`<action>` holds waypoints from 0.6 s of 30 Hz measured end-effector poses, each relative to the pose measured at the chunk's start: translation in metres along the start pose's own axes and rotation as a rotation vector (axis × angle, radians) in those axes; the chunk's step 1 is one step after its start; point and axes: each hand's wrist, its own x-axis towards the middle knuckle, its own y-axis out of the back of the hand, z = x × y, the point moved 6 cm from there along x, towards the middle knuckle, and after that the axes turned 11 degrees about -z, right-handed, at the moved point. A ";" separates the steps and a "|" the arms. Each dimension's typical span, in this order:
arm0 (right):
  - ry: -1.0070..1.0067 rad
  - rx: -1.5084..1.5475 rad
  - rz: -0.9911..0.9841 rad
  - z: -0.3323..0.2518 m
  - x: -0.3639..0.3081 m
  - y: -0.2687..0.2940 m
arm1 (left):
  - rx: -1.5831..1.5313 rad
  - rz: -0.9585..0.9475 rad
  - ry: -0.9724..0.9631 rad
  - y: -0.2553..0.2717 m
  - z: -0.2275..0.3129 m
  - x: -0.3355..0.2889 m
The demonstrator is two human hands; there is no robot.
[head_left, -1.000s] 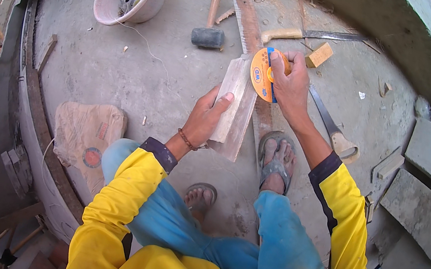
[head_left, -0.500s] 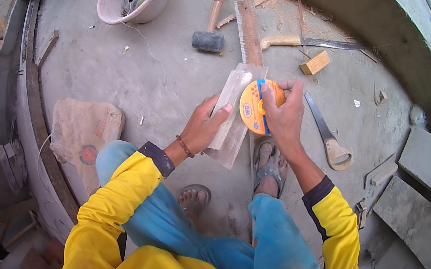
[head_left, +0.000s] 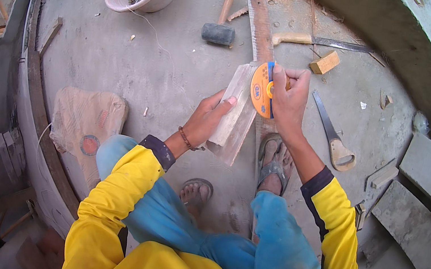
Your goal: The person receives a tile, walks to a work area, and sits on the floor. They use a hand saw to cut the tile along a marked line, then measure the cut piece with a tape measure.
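Observation:
My left hand (head_left: 208, 118) grips a pale wooden piece (head_left: 236, 103), with its thumb on top and its fingers hidden underneath. The piece looks stepped, a narrower strip along a wider board, and is held tilted above the floor. In my right hand (head_left: 289, 101) is an orange disc (head_left: 261, 89) with a blue band and a yellow centre ring. Its thumb and fingers pinch the disc at the right side, covering part of it. The disc is seen aslant, close to the wood's right edge; whether they touch I cannot tell.
On the concrete floor lie a mallet (head_left: 219, 32), a long rusty toothed blade (head_left: 261, 27), a machete (head_left: 296, 38), a wood block (head_left: 325, 62) and a handsaw (head_left: 336, 138). A bucket of tools (head_left: 166, 0) stands far left. A paper sack (head_left: 86, 114) lies left, slabs (head_left: 413, 221) right.
The orange disc has turned more edge-on and shifted slightly up and right against the wood. The wooden piece is tilted more. Floor things have shifted right and up in the picture.

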 end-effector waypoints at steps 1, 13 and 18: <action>0.067 -0.051 0.073 -0.006 0.022 0.006 | -0.035 0.007 0.017 0.000 0.001 0.000; -0.001 -0.001 0.023 0.001 0.005 -0.011 | -0.176 0.055 -0.009 0.000 -0.006 0.015; 0.203 -0.158 -0.167 0.002 -0.079 -0.040 | -0.103 0.053 -0.016 0.013 -0.011 0.020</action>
